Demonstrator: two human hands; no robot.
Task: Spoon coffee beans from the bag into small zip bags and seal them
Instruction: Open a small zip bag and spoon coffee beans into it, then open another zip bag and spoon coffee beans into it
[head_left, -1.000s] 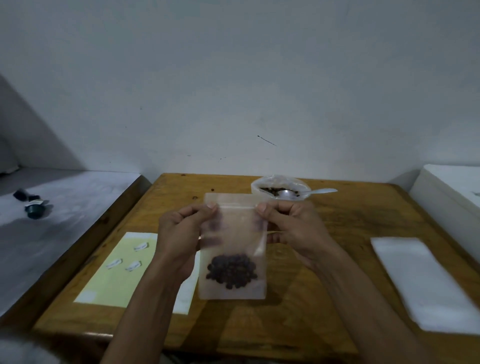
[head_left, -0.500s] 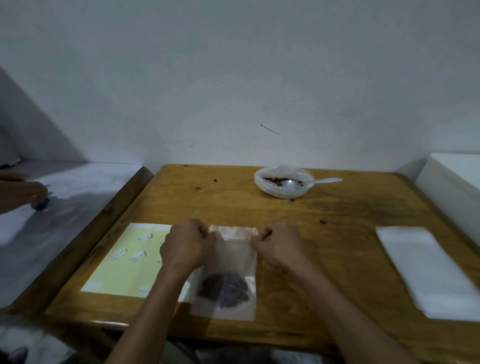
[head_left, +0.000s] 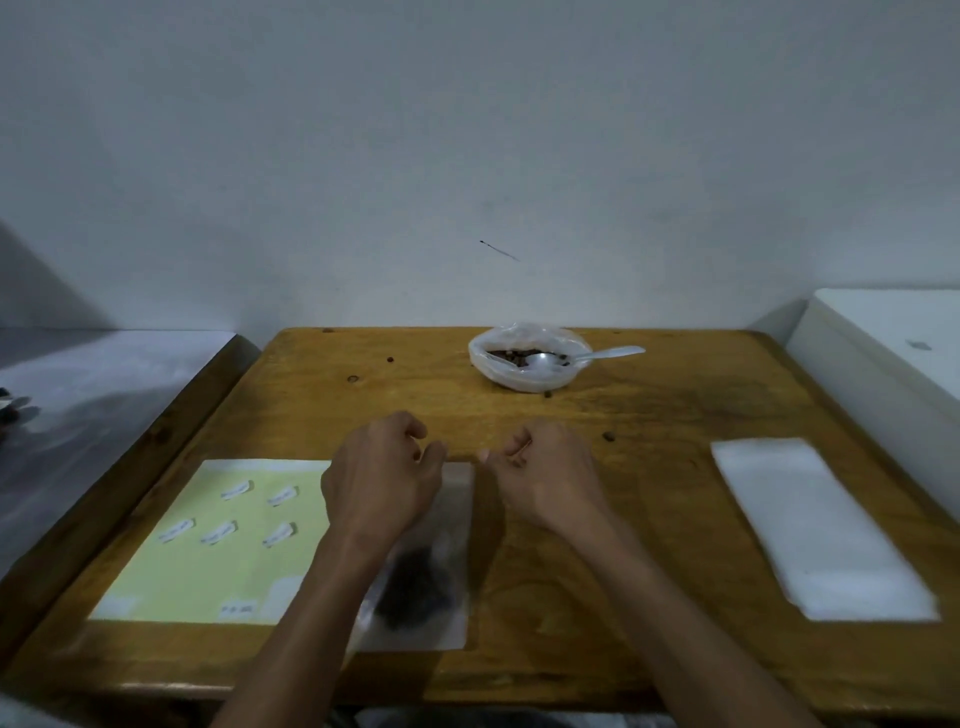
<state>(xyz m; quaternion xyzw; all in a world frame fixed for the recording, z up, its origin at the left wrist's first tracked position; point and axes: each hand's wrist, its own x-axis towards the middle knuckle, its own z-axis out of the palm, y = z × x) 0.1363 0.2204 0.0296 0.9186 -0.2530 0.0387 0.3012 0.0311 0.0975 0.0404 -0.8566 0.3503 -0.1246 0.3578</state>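
Fingers loosely curled on both sides: our left hand (head_left: 382, 480) hovers over the small zip bag (head_left: 434, 566), our right hand (head_left: 545, 475) just beside its top edge, neither gripping anything. That bag lies flat on the table (head_left: 649, 415), beans pooled low. To seal well, we'd judge, run thumb and finger fully along the zip strip, pressing air out. Stickers on the yellow sheet (head_left: 218, 540) carry writing too blurred to read. Farther off, spoon (head_left: 571, 357) rests in the bean bag (head_left: 527, 356).
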